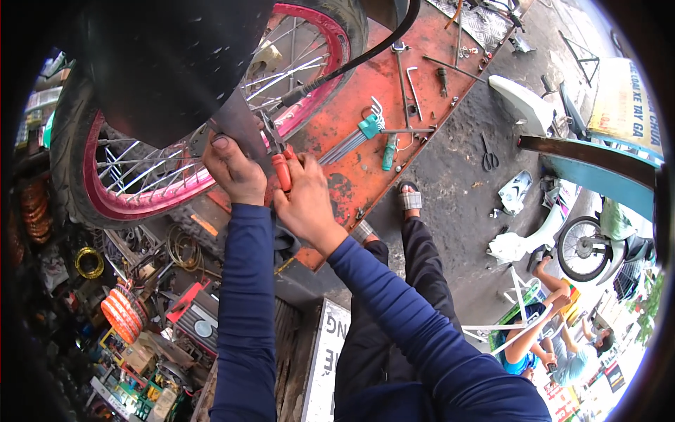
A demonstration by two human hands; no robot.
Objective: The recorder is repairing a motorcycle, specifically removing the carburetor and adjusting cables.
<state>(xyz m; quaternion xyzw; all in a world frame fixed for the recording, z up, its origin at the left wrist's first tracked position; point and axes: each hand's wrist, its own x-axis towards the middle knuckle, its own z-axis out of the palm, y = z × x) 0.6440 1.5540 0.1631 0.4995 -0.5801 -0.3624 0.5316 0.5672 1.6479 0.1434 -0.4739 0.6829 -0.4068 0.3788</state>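
My right hand (308, 202) is closed round the red handles of a pair of pliers (283, 173). The metal jaws point up beside a dark mudguard (242, 126) over a motorbike wheel with a pink rim (140, 206). On the mudguard's lower edge my left hand (238, 172) is closed, thumb on top; its other fingers are mostly hidden. What the jaws touch is too small to make out. A black cable (344, 67) curves down close to the pliers.
On the red metal platform (342, 193) lie a hex key set (368, 126), a green-handled screwdriver (389, 153) and a T-handle wrench (403, 81). Scissors (489, 156) and white fairings (520, 102) lie on the ground. Cluttered parts fill the lower left; people sit at the right.
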